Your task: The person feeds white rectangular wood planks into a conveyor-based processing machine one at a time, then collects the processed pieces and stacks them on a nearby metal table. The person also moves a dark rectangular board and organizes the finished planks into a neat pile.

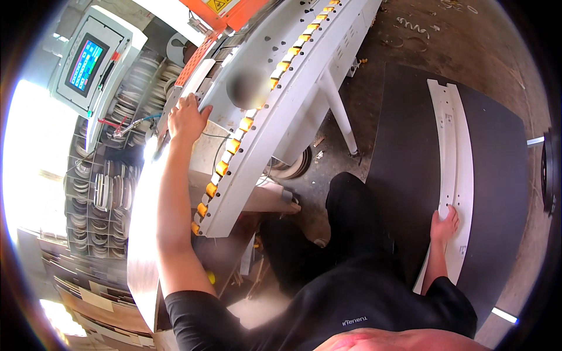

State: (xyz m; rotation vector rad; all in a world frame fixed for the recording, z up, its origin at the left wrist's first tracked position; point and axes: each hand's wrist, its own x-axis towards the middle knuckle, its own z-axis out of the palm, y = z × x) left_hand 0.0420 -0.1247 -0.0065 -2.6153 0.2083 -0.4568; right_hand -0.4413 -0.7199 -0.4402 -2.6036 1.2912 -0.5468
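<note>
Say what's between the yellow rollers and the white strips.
Head view: white side rail, floor, black-clad knee, then dark board up to the white strips.

Looks steeply down from the wearer's head as left of a side-by-side fisheye pair; takes in the torso [351,286] nearest, with left hand [188,119] and right hand [445,227] farther off; bends straight edges widely.

A lit screen [86,65] stands at the far left. On the left, a rack [68,202] holds pale rolls [111,190], with stacked boards [93,300] nearer. Curled scraps [411,27] litter the far-right floor [398,52]; a round black object [549,169] shows at right.
</note>
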